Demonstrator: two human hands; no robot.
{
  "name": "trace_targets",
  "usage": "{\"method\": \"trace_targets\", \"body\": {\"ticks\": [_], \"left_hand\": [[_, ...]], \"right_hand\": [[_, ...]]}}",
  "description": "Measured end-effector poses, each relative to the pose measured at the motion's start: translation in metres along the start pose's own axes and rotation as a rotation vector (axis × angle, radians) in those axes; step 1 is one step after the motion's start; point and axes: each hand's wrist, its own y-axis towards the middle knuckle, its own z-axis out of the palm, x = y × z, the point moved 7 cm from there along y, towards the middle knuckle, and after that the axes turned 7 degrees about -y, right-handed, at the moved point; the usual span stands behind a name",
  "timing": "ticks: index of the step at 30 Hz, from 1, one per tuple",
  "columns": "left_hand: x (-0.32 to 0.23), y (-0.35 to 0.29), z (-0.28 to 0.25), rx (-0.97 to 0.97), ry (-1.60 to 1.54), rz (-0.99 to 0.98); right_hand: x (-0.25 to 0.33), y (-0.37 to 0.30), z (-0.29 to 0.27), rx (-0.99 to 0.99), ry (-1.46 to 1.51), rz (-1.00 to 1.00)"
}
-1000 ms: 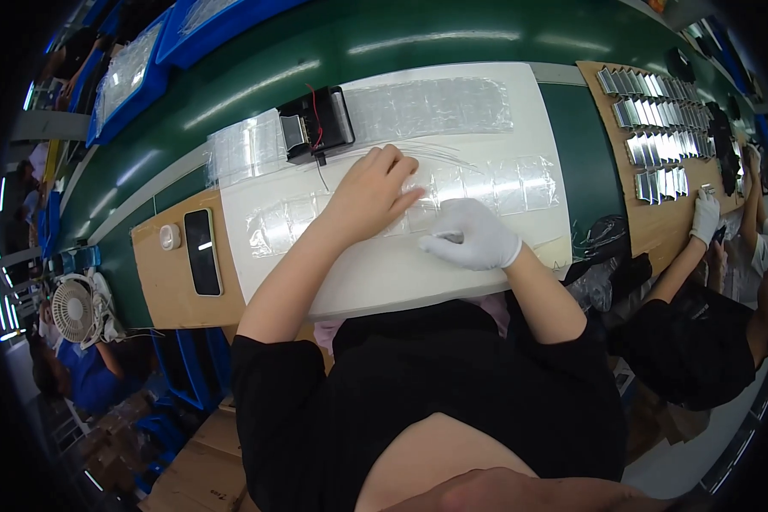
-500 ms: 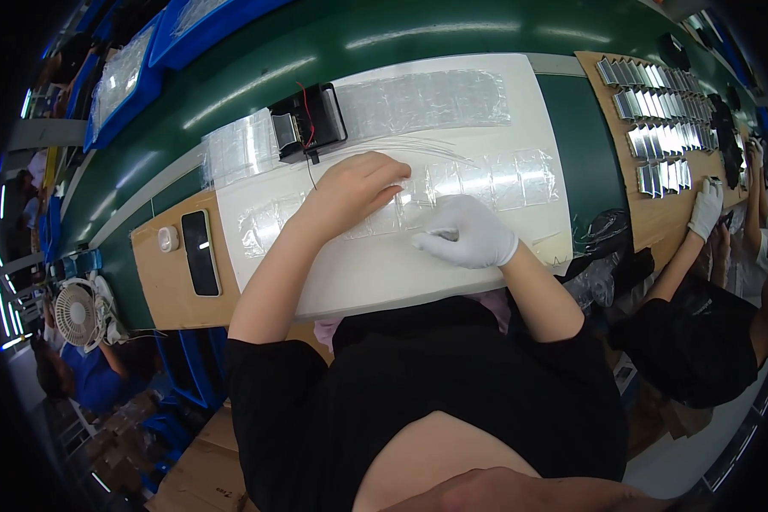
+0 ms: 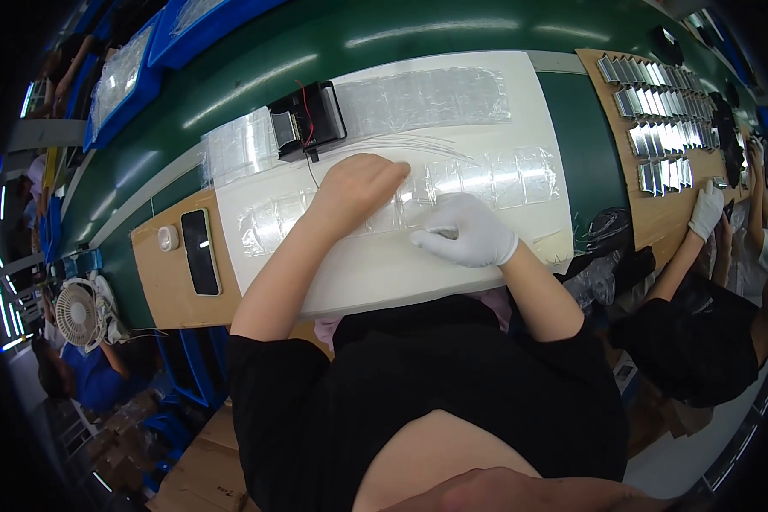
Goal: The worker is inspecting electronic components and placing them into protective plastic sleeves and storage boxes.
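Left hand (image 3: 360, 192) and right hand (image 3: 469, 232) at a plastic strip (image 3: 499, 177) on a board (image 3: 367, 277) on the table (image 3: 576, 145); around them: box (image 3: 328, 111) at eleven o'clock, another strip (image 3: 431, 98) at twelve, metal pieces (image 3: 672, 136) at two, phone (image 3: 200, 252) at nine.

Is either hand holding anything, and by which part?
Cannot tell: both the left hand and the gloved right hand curl at the nearer clear plastic strip, hiding any grip.

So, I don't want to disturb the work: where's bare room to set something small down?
Free: the white board between its front edge and the clear plastic pouches; green tabletop between that board and the metal-laden cardboard, beyond the black plastic bag. Crowded: the board's middle, with left hand, gloved right hand, pouches, thin wires and black case.
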Motion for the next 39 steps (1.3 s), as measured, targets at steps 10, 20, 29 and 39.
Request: {"method": "trace_targets", "body": {"ticks": [10,20,29,39], "left_hand": [[0.021,0.000,-0.003,0.017,-0.158,-0.165],[0.006,0.008,-0.001,0.072,0.068,0.244],[0.018,-0.002,0.011,-0.007,-0.101,0.224],[0.010,0.006,0.000,0.091,0.022,0.249]], "right_hand": [[0.001,0.001,0.000,-0.014,0.006,-0.012],[-0.002,0.000,0.002,-0.026,0.014,0.012],[-0.003,0.001,0.003,-0.014,0.033,-0.005],[0.000,0.000,0.001,-0.036,0.053,0.020]]}}
